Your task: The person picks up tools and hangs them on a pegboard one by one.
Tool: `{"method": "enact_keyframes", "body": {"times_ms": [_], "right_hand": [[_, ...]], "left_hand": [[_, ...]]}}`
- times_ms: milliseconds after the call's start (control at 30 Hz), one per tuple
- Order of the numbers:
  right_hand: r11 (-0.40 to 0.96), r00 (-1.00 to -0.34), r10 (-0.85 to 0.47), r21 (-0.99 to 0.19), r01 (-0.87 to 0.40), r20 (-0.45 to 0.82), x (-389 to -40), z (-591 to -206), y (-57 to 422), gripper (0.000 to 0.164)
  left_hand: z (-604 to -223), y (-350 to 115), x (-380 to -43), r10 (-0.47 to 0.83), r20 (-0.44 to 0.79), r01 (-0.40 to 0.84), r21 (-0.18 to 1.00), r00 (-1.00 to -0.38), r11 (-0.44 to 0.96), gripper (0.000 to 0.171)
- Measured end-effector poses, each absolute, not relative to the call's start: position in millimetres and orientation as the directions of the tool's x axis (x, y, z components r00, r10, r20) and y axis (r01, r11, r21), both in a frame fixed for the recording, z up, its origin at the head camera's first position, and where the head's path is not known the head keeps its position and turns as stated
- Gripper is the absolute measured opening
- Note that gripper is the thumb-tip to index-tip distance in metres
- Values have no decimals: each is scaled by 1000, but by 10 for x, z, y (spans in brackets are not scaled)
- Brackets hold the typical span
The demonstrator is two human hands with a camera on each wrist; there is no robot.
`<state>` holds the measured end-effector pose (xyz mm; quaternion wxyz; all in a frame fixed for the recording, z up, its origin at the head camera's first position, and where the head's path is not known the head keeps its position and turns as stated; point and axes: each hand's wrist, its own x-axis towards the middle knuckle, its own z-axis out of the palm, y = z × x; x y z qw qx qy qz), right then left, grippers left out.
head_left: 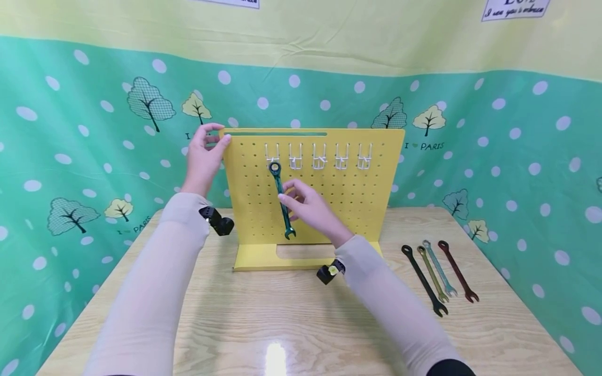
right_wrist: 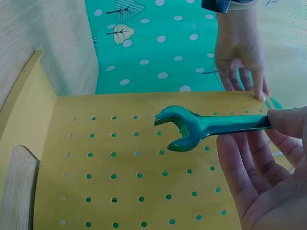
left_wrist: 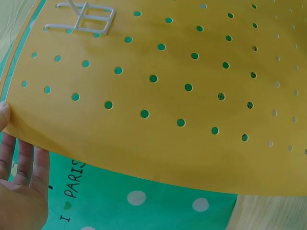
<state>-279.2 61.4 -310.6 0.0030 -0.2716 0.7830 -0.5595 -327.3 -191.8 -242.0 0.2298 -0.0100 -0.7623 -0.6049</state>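
In the head view a yellow pegboard (head_left: 310, 209) stands upright on the table, with a row of white wire hooks (head_left: 319, 156) near its top. My right hand (head_left: 308, 206) pinches a shiny green combination wrench (head_left: 284, 201) by the middle of its shank. The wrench's ring end is up, overlapping the lower part of the leftmost hook, and its open end (right_wrist: 184, 129) points down. My left hand (head_left: 205, 156) grips the board's upper left corner, thumb (left_wrist: 4, 115) on the front face and the other fingers behind it.
To the right on the wooden table (head_left: 226, 324) lie several more wrenches: a black one (head_left: 425, 279), an olive one (head_left: 432, 274), a pale teal one (head_left: 439, 267) and a dark red one (head_left: 458, 271). A green and yellow patterned cloth (head_left: 301, 89) hangs behind.
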Motion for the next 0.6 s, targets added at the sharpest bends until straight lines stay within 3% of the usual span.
{"method": "enact_keyframes", "body": {"times_ms": [600], "right_hand": [[247,-890,-382,-900,-360,251,-2922,-3095,459,18]], "left_hand": [[-2429,-1920,-3285,-263,362,295,919,-894,262,32]]}}
